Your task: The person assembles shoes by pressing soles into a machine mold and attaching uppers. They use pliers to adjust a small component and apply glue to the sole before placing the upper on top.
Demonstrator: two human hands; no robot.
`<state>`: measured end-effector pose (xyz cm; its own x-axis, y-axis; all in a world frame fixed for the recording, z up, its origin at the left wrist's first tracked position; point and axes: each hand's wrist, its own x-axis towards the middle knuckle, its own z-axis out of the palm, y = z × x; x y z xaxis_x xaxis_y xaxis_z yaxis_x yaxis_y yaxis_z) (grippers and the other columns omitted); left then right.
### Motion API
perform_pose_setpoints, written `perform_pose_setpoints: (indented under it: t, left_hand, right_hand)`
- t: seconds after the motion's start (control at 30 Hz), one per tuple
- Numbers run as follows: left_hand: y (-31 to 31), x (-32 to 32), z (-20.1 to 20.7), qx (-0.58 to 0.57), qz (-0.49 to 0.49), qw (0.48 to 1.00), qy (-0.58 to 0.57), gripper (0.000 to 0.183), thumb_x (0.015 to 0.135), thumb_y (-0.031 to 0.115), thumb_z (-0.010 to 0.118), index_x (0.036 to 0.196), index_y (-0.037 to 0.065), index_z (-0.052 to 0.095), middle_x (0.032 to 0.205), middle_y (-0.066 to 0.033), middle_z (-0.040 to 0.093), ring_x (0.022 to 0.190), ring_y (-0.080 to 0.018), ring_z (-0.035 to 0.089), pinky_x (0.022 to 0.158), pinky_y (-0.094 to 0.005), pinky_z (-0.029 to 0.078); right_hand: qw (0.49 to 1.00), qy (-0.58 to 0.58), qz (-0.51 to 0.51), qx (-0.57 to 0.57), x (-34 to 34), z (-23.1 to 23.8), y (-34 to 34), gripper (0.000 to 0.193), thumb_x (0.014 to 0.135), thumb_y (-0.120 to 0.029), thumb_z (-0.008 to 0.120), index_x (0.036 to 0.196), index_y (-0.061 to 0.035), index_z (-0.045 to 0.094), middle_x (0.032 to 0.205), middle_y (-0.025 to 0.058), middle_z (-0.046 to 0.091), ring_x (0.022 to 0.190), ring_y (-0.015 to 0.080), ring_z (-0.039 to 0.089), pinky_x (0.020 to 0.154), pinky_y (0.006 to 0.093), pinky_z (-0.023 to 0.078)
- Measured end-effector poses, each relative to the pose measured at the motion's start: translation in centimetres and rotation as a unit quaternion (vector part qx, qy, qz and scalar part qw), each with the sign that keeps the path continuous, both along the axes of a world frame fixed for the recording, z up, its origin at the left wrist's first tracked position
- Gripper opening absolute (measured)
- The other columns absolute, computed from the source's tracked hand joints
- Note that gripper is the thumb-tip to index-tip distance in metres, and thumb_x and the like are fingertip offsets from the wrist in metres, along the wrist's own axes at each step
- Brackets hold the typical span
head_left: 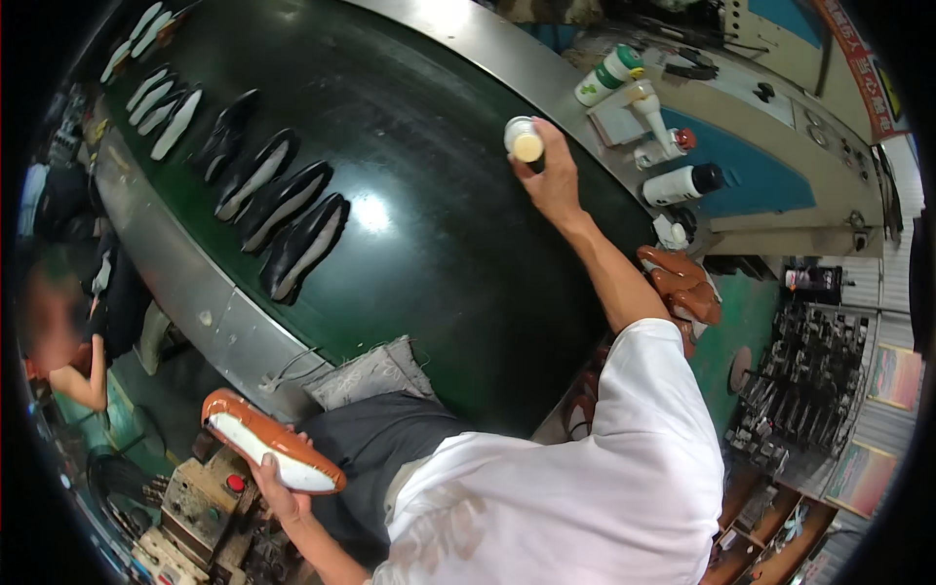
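Observation:
In my left hand [281, 490] is a glossy brown shoe [255, 429], its pale sole turned up and its length slanting across the lower left. My fingers wrap its near end from below, with the thumb on the sole. My right hand [556, 185] is stretched out over the dark green conveyor belt [439, 263]. It grips a small white bottle [517, 125] that has a round pale-yellow end facing me. The shoe and the bottle are far apart.
Black shoes [283, 200] and pale-soled ones lie in a row along the belt's left side. A grey cloth [375, 375] rests at the near edge. Bottles [673, 183] stand on the machine ledge at right, above brown shoes [682, 283]. Another person [83, 380] is at left.

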<state>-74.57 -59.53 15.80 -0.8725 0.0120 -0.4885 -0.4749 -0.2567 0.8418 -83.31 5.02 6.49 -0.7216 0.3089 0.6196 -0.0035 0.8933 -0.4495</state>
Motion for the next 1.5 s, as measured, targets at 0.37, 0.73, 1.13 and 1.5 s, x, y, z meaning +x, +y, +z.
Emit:
perform_pose_setpoints:
  t: [0.37,0.73,1.13,1.5]
  left_hand:
    - [-0.3,3.4,-0.4,0.041,0.037,0.998,0.04,0.075,0.099,0.019,0.068,0.165,0.008,0.034,0.132,-0.0248,0.064,0.109,-0.0435,0.074,0.094,-0.0562,0.065]
    - [-3.1,-4.2,-5.6,-0.141,0.026,0.987,0.07,0.077,0.097,0.007,0.074,0.165,0.001,0.038,0.152,-0.0159,0.057,0.136,-0.0261,0.059,0.116,-0.0384,0.047]
    - [-7.3,-13.1,-19.2,-0.406,-0.145,0.902,0.036,0.092,0.093,0.037,0.078,0.166,0.0,0.036,0.148,-0.0317,0.062,0.137,-0.0431,0.063,0.115,-0.0462,0.048]
    - [-8.6,-19.9,-14.8,-0.489,-0.252,0.835,0.029,0.075,0.095,0.026,0.077,0.161,0.004,0.048,0.149,-0.0279,0.063,0.137,-0.041,0.062,0.115,-0.0466,0.049]
  right_hand:
    - [0.965,0.053,0.247,-0.069,-7.2,6.8,-21.6,0.068,0.078,-0.005,0.09,0.14,-0.0015,0.061,0.139,0.0233,0.066,0.124,0.0435,0.067,0.105,0.0488,0.057]
    - [0.931,0.061,0.348,-0.093,-7.2,8.3,-33.6,0.067,0.079,-0.006,0.09,0.141,-0.0023,0.063,0.139,0.0206,0.065,0.125,0.0398,0.064,0.105,0.0476,0.055]
    - [0.901,0.081,0.381,-0.193,-7.2,9.7,-43.7,0.081,0.068,-0.003,0.093,0.144,-0.0098,0.065,0.135,0.0183,0.061,0.122,0.0385,0.059,0.102,0.0487,0.053]
    - [0.879,0.009,0.428,-0.208,-8.0,9.9,-48.2,0.078,0.073,-0.008,0.093,0.145,-0.0084,0.064,0.129,0.0169,0.061,0.118,0.0363,0.06,0.1,0.0483,0.052]
